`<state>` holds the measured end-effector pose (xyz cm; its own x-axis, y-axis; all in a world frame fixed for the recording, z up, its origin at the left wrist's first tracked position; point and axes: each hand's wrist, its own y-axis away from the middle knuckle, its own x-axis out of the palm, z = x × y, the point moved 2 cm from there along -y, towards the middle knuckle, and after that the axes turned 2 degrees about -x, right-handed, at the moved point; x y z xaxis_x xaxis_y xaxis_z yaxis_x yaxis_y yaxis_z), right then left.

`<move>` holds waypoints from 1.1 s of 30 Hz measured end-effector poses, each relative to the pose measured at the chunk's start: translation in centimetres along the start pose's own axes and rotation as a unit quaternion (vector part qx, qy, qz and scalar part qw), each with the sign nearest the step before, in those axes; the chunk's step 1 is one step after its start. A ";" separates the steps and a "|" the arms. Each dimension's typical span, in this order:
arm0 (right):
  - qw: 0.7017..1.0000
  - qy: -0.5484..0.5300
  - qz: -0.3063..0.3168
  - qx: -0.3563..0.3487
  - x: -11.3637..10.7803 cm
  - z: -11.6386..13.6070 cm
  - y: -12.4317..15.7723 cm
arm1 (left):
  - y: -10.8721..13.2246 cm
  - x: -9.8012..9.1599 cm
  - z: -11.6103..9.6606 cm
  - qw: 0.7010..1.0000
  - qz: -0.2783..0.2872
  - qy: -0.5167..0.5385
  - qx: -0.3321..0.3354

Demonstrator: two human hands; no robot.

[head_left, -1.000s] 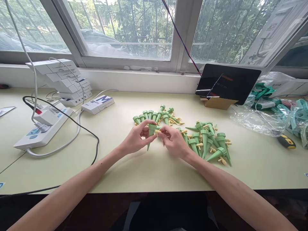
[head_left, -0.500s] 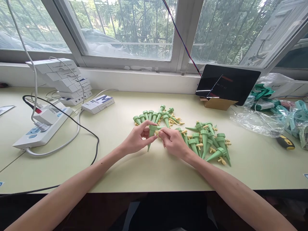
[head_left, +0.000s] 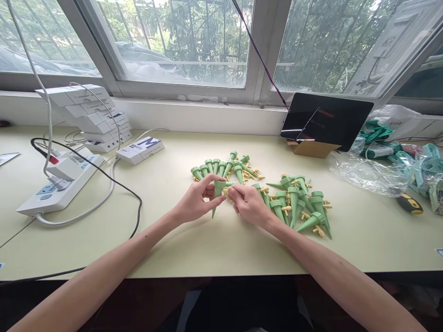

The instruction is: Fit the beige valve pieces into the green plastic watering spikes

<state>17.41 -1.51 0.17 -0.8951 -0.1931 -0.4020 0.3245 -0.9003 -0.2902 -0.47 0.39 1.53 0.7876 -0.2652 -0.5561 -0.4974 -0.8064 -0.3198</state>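
Between thumb and fingers, my left hand [head_left: 199, 198] grips a green plant watering spike [head_left: 219, 188], cap up and tip pointing down. My right hand [head_left: 247, 203] is closed in a pinch on a small yellow valve [head_left: 225, 190] at the spike's side; the fingers cover most of it. Behind my hands lies a group of green spikes [head_left: 216, 165] with yellow valves around them. To the right of my right hand is a second pile of spikes [head_left: 293, 198], several with yellow valves sticking out of their sides.
A power strip [head_left: 58, 189] with cables lies at left, near stacked white boxes [head_left: 93, 115] and a single box [head_left: 140, 150]. A dark tablet [head_left: 327, 121] leans on a cardboard stand at back right. Clear plastic wrap [head_left: 370, 175] and a yellow-black screwdriver handle [head_left: 410, 204] lie at right.
Both hands keep nearly the same hold on the spike and valve. Only a slight shift of the camera view shows.
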 end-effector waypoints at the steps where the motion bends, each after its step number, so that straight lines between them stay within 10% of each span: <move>1: 1.000 -0.005 0.002 0.003 0.0 0.0 0.0 | 0.0 0.0 0.0 1.000 0.000 0.000 0.000; 33: 0.991 -0.116 0.039 0.045 0.1 0.1 -0.2 | 0.0 0.1 0.0 0.999 -0.013 -0.038 0.017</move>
<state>17.25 -1.43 0.27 -0.9177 -0.3391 -0.2070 0.3767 -0.9082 -0.1823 -0.35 0.36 1.44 0.7718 -0.2021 -0.6028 -0.4895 -0.7940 -0.3605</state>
